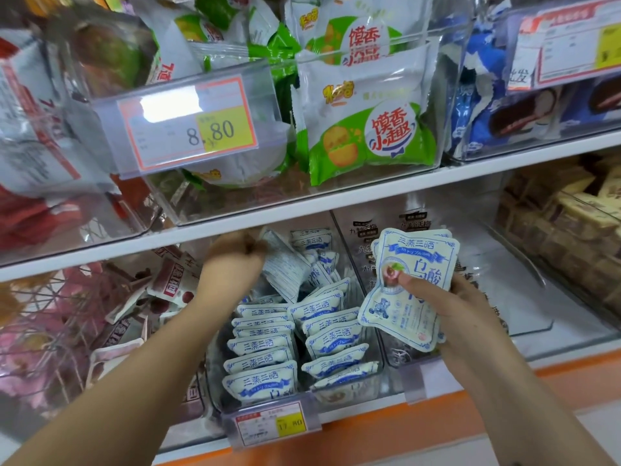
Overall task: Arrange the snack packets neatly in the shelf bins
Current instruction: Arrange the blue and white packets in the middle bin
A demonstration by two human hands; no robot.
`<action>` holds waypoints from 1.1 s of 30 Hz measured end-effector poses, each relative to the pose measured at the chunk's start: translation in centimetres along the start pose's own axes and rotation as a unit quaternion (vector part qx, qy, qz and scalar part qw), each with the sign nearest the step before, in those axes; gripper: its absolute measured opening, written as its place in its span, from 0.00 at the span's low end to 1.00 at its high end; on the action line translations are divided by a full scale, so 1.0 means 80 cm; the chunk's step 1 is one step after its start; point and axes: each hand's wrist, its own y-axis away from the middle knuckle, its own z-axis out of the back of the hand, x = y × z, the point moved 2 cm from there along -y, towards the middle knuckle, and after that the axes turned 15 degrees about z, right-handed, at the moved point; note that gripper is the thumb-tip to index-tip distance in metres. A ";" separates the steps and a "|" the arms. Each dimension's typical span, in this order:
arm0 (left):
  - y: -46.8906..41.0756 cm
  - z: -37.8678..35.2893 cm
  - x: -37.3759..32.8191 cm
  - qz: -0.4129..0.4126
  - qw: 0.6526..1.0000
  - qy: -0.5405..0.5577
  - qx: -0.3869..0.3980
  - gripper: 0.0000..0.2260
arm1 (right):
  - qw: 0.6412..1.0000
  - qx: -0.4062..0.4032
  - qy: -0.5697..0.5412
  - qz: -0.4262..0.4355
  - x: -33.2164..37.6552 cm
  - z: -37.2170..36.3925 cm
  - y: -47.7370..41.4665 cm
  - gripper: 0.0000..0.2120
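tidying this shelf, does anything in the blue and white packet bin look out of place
Yes. At the back of the bin, loose packets lie tilted and jumbled behind the two neat front rows; the left grip holds one packet back side out.

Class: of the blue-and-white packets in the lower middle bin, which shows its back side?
The tilted packet gripped by the left hand at the rear: only fine print, while the rowed packets show blue banners.

The left hand (pixel 232 255) grips a white, blue-printed foil packet (pixel 285 274) at the back of the clear plastic bin (pixel 381 375); the right hand (pixel 453 297) holds a stack of matching packets (pixel 413 264) just right of it.
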 end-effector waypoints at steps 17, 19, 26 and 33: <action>-0.013 -0.021 0.014 0.033 0.993 -0.010 0.114 0.11 | 1.000 -0.002 -0.005 0.003 0.004 -0.003 0.004 0.10; -0.016 -0.024 0.008 -0.028 0.990 -0.130 0.049 0.08 | 1.000 -0.002 -0.006 0.004 0.004 -0.003 0.004 0.10; -0.005 -0.041 -0.007 -0.120 0.978 -0.107 0.129 0.05 | 1.000 0.003 -0.003 0.003 0.006 -0.003 0.004 0.10; -0.006 -0.070 -0.017 -0.099 0.968 -0.083 0.216 0.07 | 1.000 0.001 -0.005 0.002 0.004 -0.003 0.004 0.10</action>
